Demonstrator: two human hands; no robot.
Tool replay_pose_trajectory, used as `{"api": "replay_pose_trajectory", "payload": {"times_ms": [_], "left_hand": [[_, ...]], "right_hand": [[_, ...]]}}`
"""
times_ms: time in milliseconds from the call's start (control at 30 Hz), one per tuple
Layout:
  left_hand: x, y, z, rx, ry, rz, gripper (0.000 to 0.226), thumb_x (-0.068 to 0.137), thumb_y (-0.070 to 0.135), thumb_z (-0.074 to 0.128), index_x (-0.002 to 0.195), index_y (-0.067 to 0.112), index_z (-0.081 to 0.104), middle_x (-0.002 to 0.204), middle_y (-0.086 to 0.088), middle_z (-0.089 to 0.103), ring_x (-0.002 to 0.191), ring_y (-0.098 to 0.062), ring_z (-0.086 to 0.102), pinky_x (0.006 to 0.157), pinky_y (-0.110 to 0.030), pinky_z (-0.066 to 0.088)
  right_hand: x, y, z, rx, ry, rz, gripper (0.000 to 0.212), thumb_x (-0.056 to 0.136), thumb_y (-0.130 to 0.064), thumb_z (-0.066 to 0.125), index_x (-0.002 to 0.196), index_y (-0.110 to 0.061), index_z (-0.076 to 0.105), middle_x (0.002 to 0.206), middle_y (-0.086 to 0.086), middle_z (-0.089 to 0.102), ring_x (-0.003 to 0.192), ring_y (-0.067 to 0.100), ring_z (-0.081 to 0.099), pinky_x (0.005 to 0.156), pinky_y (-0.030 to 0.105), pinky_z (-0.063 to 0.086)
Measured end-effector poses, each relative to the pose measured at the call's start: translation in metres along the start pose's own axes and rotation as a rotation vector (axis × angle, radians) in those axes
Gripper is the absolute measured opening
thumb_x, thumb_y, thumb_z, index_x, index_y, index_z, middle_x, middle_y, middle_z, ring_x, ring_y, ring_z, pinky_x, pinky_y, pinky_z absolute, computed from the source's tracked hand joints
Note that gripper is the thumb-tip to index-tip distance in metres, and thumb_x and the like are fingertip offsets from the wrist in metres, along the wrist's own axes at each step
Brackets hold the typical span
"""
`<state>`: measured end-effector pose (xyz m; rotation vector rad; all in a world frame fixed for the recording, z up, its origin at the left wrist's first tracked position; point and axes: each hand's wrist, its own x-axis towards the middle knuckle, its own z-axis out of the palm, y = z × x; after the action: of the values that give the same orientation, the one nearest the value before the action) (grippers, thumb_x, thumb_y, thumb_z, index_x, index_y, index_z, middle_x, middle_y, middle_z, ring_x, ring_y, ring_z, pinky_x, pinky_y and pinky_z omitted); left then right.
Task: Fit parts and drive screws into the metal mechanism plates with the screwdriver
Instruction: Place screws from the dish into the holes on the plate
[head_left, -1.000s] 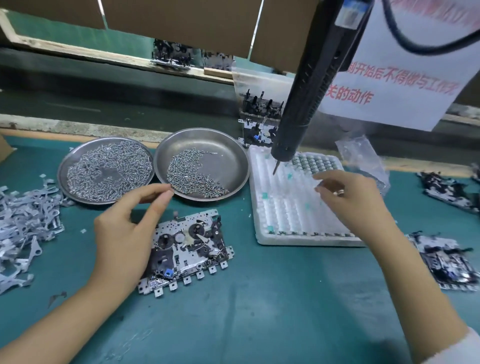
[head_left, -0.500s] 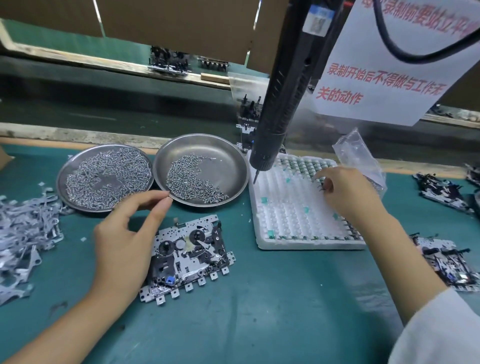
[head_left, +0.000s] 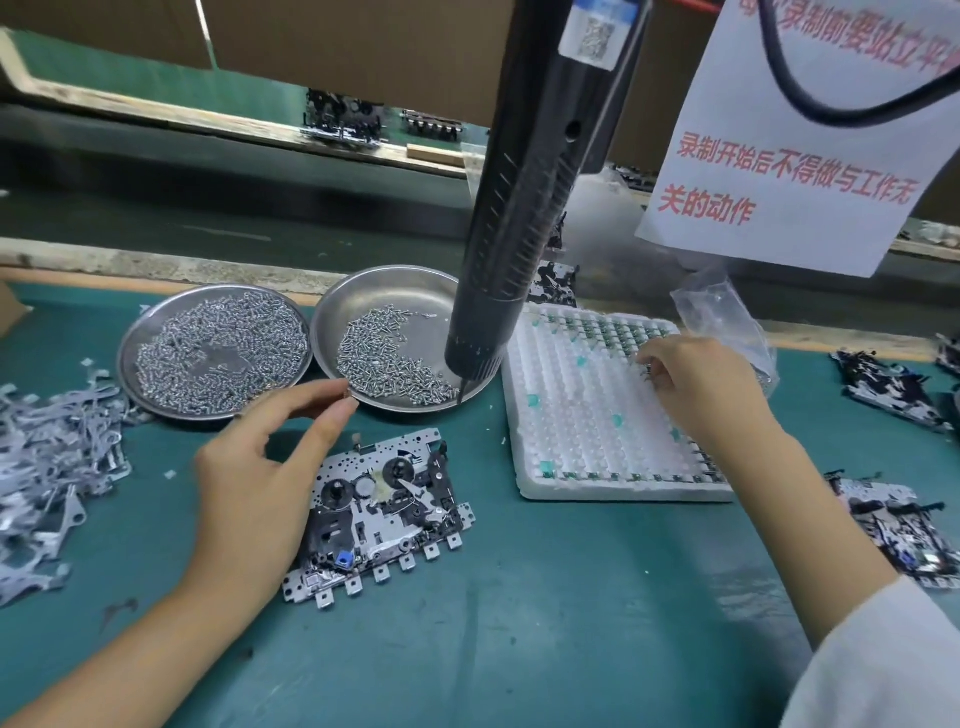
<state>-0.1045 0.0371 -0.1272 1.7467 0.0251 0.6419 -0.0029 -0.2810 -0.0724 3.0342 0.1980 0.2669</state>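
Left hand (head_left: 260, 483) hovers at mechanism plate (head_left: 379, 514) near centre of counter (head_left: 519, 623), thumb and forefinger pinching something tiny, likely a screw. Screwdriver (head_left: 519, 208) hangs unheld above. Right hand (head_left: 696, 384) curls into parts tray (head_left: 587, 415); grasp unclear. Fitting underway, driving not yet begun

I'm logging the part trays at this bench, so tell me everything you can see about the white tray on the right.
The white tray is a rectangular moulded piece, foam or plastic by its look, lying flat on the green mat right of the screw dishes. Its top is a grid of small pockets; most look empty, while green parts fill the far rows and dot the near edge. The right hand reaches over its far right area, fingers curled down into the pockets. The hanging screwdriver covers its far left corner in this view.
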Motion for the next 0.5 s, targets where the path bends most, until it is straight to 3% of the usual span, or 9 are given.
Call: {"api": "replay_pose_trajectory", "payload": {"times_ms": [100, 200, 267, 367, 500], "left_hand": [[0.0, -0.001, 0.0, -0.003, 0.001, -0.007, 0.017, 0.077, 0.035, 0.066, 0.091, 0.045, 0.065, 0.093, 0.03, 0.067, 0.089, 0.009, 0.062, 0.082, -0.006, 0.044], [0.001, 0.0, 0.001, -0.002, 0.002, -0.003, 0.018, 0.076, 0.035, 0.066, 0.092, 0.043, 0.066, 0.092, 0.03, 0.067, 0.089, 0.008, 0.062, 0.083, -0.006, 0.044], [0.0, 0.001, 0.002, -0.002, -0.001, -0.001, 0.017, 0.075, 0.035, 0.066, 0.091, 0.042, 0.066, 0.091, 0.03, 0.067, 0.088, 0.007, 0.062, 0.083, -0.008, 0.045], [0.0, 0.003, 0.002, 0.007, -0.01, 0.007, 0.016, 0.076, 0.033, 0.067, 0.09, 0.04, 0.066, 0.091, 0.029, 0.067, 0.087, 0.006, 0.062, 0.081, -0.01, 0.045], [-0.002, 0.008, 0.002, 0.016, -0.075, 0.04, 0.015, 0.077, 0.032, 0.066, 0.09, 0.038, 0.067, 0.093, 0.025, 0.067, 0.088, 0.003, 0.062, 0.084, -0.021, 0.047]], "right_hand": [[-0.006, 0.0, -0.008, 0.018, 0.013, 0.024, 0.036, 0.084, 0.011, 0.051, 0.114, -0.005, 0.065, 0.109, 0.013, 0.061, 0.092, 0.035, 0.059, 0.074, 0.04, 0.05], [-0.024, -0.019, -0.025, 0.404, 0.108, 0.052, 0.023, 0.084, 0.012, 0.056, 0.093, -0.004, 0.07, 0.097, 0.009, 0.06, 0.082, 0.026, 0.066, 0.073, 0.038, 0.052], [-0.046, -0.046, -0.035, 0.814, -0.026, 0.054, 0.022, 0.083, 0.009, 0.064, 0.076, -0.012, 0.068, 0.093, 0.004, 0.063, 0.073, 0.015, 0.071, 0.065, 0.03, 0.055], [-0.073, -0.091, -0.037, 1.395, -0.327, 0.014, 0.029, 0.079, 0.014, 0.065, 0.071, -0.014, 0.072, 0.098, 0.003, 0.073, 0.076, 0.018, 0.073, 0.068, 0.024, 0.056], [-0.077, -0.136, -0.019, 1.624, -0.357, -0.019, 0.02, 0.083, 0.008, 0.063, 0.091, -0.008, 0.073, 0.092, 0.006, 0.075, 0.085, 0.018, 0.072, 0.076, 0.019, 0.054]]}}
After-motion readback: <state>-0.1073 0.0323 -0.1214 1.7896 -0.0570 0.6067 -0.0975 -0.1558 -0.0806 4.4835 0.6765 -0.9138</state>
